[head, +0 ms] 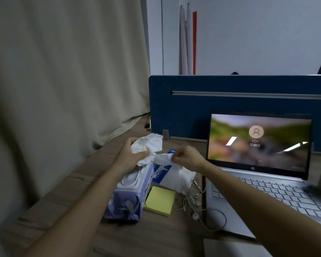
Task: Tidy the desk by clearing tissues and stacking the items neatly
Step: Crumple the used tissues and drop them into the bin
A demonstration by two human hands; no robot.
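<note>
The person's left hand (132, 154) grips a crumpled white tissue (148, 145) above the far end of a purple wet-wipe pack (130, 191). The fingers of that hand curl round the near side of the wad and the thumb presses into its lower edge, so most of the tissue bulges up and away beyond the fingertips. The right hand (188, 157) is closed in a loose fist just beside it, thumb and forefinger pinching the end of a second tissue (163, 158). This tissue stretches from the pinch towards the left hand, where it meets the crumpled wad; whether the two pieces are joined cannot be told. Both hands hover above the wooden surface (85, 173), not resting on it.

Under the right hand lies a blue-and-white notepad (160, 172) with a further white tissue (178, 180) draped over its near part. A yellow sticky-note pad (160, 201) sits just in front of the notepad and touches the side of the wipe pack. White wired earphones (192, 201) lie tangled between the sticky notes and an open silver laptop (258, 182), their cable looping onto the laptop's front corner. The laptop screen shows a login page. A blue desk divider (230, 104) stands behind the laptop, and a beige curtain (63, 71) hangs to the left.
</note>
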